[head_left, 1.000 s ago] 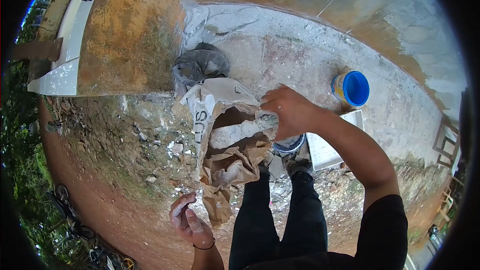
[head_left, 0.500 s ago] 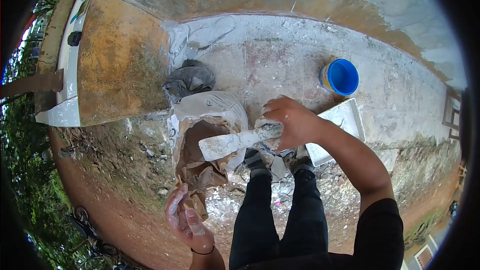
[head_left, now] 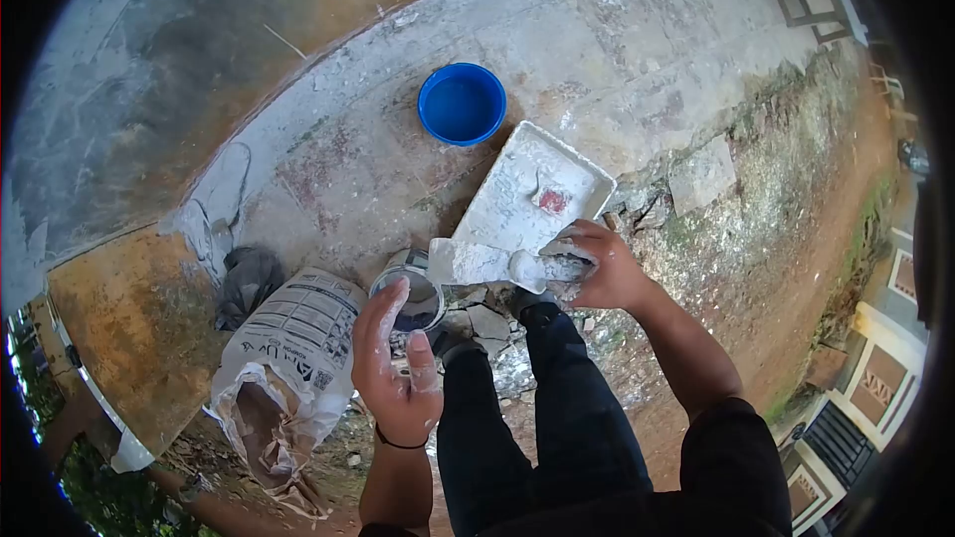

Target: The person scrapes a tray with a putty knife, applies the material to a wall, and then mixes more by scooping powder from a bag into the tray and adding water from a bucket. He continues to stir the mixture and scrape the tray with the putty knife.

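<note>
My right hand (head_left: 602, 268) is wrapped round the handle of a white-coated scraper (head_left: 473, 264), whose flat blade points left over the lower end of a white tray (head_left: 532, 189). Fingers apart and dusted with white powder, my left hand (head_left: 398, 368) holds nothing. It is beside a small bucket (head_left: 420, 290) and partly overlaps it. The opened paper sack (head_left: 303, 323) lies to the left of my left hand, its torn mouth facing down in view. Inside the tray is a small reddish patch with white residue.
A blue bucket (head_left: 462, 104) stands above the tray. A dark plastic bag (head_left: 249, 283) lies by the sack, near an orange-stained block (head_left: 129, 318). Broken stones (head_left: 487, 323) lie around my feet, and a wall (head_left: 199, 50) runs along the top left.
The view has swung to the right. My left hand has let go of the sack's torn edge, and my right hand has carried the scraper from above the sack to the tray.
</note>
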The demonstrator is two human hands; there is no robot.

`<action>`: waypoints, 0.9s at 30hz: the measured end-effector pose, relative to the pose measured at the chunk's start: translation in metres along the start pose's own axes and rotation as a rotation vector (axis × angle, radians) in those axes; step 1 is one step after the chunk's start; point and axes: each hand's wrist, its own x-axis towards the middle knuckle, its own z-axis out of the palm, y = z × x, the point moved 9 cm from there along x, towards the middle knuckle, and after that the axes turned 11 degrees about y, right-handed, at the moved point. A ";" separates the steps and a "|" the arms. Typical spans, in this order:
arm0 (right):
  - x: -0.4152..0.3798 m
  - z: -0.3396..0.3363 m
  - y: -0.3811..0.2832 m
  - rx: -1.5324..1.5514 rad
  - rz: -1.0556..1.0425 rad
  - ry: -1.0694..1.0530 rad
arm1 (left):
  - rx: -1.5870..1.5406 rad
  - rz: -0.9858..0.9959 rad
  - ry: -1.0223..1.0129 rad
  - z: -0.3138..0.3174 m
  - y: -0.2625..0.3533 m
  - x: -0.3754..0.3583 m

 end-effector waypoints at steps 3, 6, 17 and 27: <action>-0.040 -0.037 0.067 -0.045 0.158 0.145 | -0.027 0.013 -0.172 0.086 -0.002 0.007; -0.081 -0.058 0.140 -0.204 0.304 0.289 | -0.019 -0.040 -0.280 0.153 -0.009 0.001; -0.118 -0.012 0.301 -0.251 0.825 0.274 | 0.103 -0.212 -0.490 0.252 -0.041 -0.039; -0.117 -0.005 0.325 -0.178 0.952 0.160 | 0.125 -0.278 -0.537 0.265 -0.047 -0.039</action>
